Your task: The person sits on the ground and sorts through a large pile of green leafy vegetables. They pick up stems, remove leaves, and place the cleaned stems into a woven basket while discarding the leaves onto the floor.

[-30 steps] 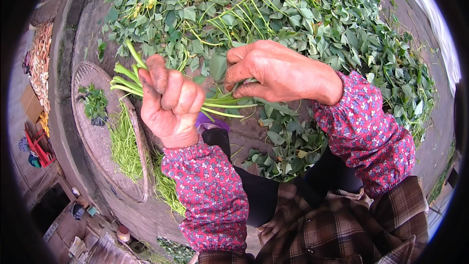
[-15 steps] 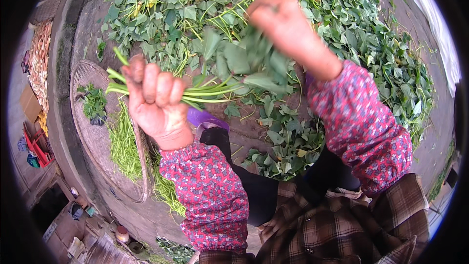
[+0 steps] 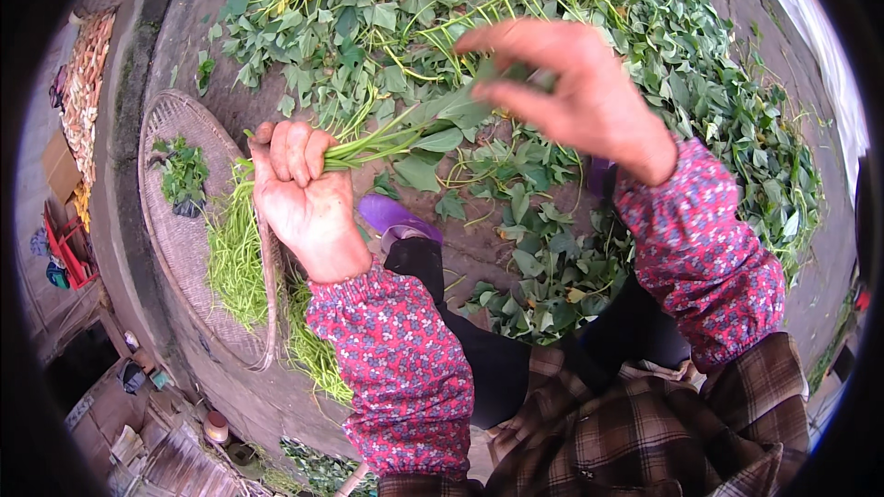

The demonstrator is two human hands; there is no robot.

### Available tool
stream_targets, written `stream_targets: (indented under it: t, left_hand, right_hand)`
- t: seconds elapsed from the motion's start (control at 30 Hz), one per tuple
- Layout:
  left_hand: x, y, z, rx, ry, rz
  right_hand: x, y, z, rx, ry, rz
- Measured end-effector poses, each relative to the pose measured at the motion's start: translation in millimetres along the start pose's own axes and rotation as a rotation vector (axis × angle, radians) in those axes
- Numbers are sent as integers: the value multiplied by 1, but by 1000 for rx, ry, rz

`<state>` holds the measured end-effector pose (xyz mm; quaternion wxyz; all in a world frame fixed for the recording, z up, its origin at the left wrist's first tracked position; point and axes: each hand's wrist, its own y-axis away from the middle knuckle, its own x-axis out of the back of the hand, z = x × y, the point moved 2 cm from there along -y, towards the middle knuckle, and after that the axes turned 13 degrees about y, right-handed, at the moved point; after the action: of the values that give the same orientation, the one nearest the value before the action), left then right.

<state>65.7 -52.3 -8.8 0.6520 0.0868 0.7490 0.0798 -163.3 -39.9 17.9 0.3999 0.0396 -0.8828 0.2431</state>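
Observation:
My left hand [image 3: 310, 202] is closed in a fist around a bunch of green leafy stems [image 3: 376, 143]. Their leaf ends point right, toward my right hand [image 3: 589, 97]. That hand is spread, thumb and fingers apart around the leaf tips, without closing on them; motion blurs it a little. Below and left of my left fist, bare green stems [image 3: 238, 262] lie heaped on a round woven tray [image 3: 175, 244]. A wide heap of leafy vines [image 3: 700, 83] covers the ground beyond and to the right of my hands.
Loose leaves [image 3: 552, 267] lie between my feet, beside a purple shoe [image 3: 398, 216]. A small leafy bunch [image 3: 184, 173] rests on the tray. Along the left runs a concrete ledge [image 3: 124, 156], with a red plastic item [image 3: 69, 244] beyond it. White sheeting [image 3: 820, 37] borders the far right.
My right hand has gone from closed over the leaves to spread fingers, and sits slightly lower and to the right. The left fist has shifted slightly right, still holding the stems.

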Motion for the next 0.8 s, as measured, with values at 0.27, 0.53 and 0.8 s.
stream_targets:
  t: [0.27, 0.53, 0.8]
  left_hand:
    - [4, -3, -6, 13, 18, 2]
    - [5, -3, -9, -8, 48, 51]
    - [1, -4, 13, -61, 126, -10]
  right_hand:
    - [-36, 2, -8, 160, 80, -260]
    - [-40, 5, -8, 48, 11, -304]
    - [-2, -6, 39, -750, -849, 84]
